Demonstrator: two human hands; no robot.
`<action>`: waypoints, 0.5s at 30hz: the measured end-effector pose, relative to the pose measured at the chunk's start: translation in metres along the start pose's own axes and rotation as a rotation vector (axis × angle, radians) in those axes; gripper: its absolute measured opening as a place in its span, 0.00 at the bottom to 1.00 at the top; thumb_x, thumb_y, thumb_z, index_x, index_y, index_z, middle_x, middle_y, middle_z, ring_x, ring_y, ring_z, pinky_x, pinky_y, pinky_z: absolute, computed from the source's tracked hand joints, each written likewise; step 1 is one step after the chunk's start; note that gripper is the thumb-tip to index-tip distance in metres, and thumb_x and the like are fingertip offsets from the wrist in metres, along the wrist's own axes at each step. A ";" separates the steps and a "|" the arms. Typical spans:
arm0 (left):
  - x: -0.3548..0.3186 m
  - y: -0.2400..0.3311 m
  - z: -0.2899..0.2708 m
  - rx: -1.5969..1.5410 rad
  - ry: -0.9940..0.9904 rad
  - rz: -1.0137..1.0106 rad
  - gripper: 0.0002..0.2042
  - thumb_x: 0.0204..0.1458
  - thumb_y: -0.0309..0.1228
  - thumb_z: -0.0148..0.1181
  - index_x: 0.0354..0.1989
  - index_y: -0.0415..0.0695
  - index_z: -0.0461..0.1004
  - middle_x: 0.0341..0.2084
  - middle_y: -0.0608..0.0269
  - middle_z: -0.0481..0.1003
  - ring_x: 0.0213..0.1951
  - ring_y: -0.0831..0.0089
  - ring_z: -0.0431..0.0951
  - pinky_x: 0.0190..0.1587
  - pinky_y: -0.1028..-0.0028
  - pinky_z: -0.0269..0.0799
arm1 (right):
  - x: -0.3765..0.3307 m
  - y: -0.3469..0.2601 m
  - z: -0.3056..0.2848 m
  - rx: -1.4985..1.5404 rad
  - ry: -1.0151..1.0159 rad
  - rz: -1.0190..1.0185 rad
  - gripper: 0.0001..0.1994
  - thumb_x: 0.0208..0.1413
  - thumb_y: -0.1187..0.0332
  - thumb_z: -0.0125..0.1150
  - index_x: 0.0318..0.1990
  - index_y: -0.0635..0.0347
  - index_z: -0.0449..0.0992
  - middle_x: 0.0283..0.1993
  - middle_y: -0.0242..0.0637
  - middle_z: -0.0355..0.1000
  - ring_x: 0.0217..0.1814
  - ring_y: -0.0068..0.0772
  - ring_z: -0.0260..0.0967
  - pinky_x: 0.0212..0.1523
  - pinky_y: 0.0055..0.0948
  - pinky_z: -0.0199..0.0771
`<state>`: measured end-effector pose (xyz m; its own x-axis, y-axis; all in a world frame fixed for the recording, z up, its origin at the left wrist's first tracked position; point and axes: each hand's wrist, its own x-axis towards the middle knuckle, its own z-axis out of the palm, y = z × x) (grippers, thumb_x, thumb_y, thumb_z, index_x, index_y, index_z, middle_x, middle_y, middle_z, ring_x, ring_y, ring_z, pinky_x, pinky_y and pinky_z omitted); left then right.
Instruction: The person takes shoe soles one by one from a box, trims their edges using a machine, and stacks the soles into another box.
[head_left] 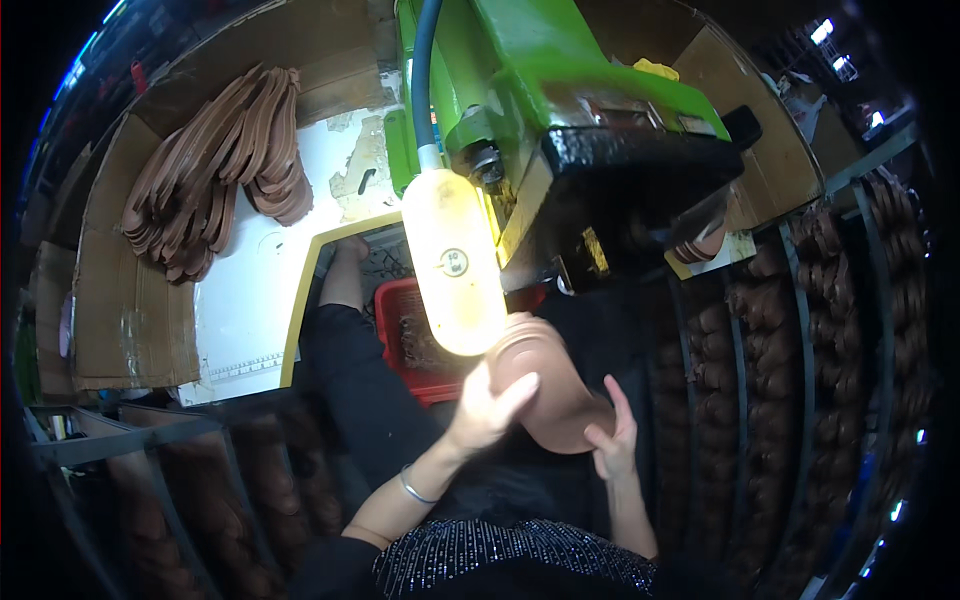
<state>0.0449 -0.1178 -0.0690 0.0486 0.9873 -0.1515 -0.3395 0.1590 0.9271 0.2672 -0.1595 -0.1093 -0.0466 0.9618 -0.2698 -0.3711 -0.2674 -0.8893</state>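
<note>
Above my lap I hold a brown shoe sole, tilted, with its smooth face up; layered edges at its far end suggest more than one sole, but I cannot tell how many. My left hand grips its left edge, thumb across the top. At the lower right end, my right hand has its thumb and fingers around the rim. The fingers underneath are hidden. Just beyond the far end shines an oblong yellow lamp, close to the sole and my left hand.
A green machine with a black head stands ahead. Brown soles are heaped on a white table inside cardboard walls. A red bin sits below. Racks of brown soles flank me.
</note>
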 end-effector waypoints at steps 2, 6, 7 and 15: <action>0.023 0.005 0.024 0.046 0.042 0.300 0.20 0.49 0.28 0.58 0.50 0.34 0.66 0.45 0.60 0.71 0.47 0.75 0.69 0.52 0.74 0.63 | -0.007 0.007 0.008 0.115 0.053 0.003 0.40 0.36 0.84 0.65 0.61 0.66 0.55 0.52 0.43 0.66 0.54 0.35 0.65 0.56 0.32 0.66; 0.046 0.035 0.018 0.256 0.148 0.158 0.07 0.50 0.29 0.59 0.31 0.36 0.74 0.24 0.68 0.74 0.26 0.81 0.70 0.31 0.79 0.67 | -0.007 0.027 0.011 0.113 -0.203 0.355 0.33 0.36 0.86 0.65 0.55 0.70 0.62 0.46 0.42 0.68 0.49 0.34 0.68 0.44 0.29 0.74; 0.047 0.036 0.014 0.316 0.154 0.235 0.07 0.50 0.29 0.59 0.31 0.36 0.74 0.24 0.68 0.74 0.26 0.81 0.70 0.30 0.80 0.66 | -0.006 0.027 0.013 0.095 -0.222 0.400 0.30 0.35 0.84 0.66 0.52 0.70 0.64 0.45 0.42 0.69 0.48 0.33 0.68 0.48 0.29 0.71; 0.023 -0.004 -0.014 0.199 0.217 0.240 0.06 0.45 0.22 0.60 0.32 0.35 0.74 0.26 0.65 0.76 0.27 0.75 0.75 0.31 0.77 0.70 | -0.002 -0.004 -0.005 0.115 -0.076 0.248 0.35 0.26 0.87 0.64 0.52 0.73 0.65 0.47 0.45 0.70 0.50 0.34 0.68 0.52 0.30 0.68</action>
<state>0.0345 -0.0956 -0.0806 -0.2176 0.9756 0.0289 -0.1268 -0.0576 0.9903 0.2734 -0.1606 -0.1065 -0.2173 0.8705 -0.4417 -0.4422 -0.4912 -0.7504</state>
